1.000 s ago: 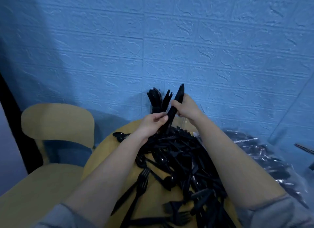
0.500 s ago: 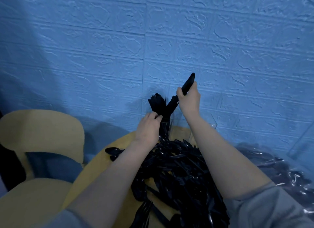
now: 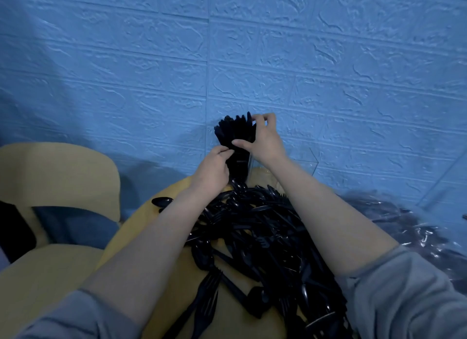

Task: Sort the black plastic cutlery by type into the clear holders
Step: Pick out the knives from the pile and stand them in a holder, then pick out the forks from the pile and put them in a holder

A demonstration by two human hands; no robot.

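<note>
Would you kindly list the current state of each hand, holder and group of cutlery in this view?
left hand: fingers curled against the standing cutlery
right hand: fingers on the tops of the standing cutlery
standing cutlery: upright, packed in a clear holder
second clear holder: looks empty
loose cutlery pile: unsorted, heaped on the yellow table
</note>
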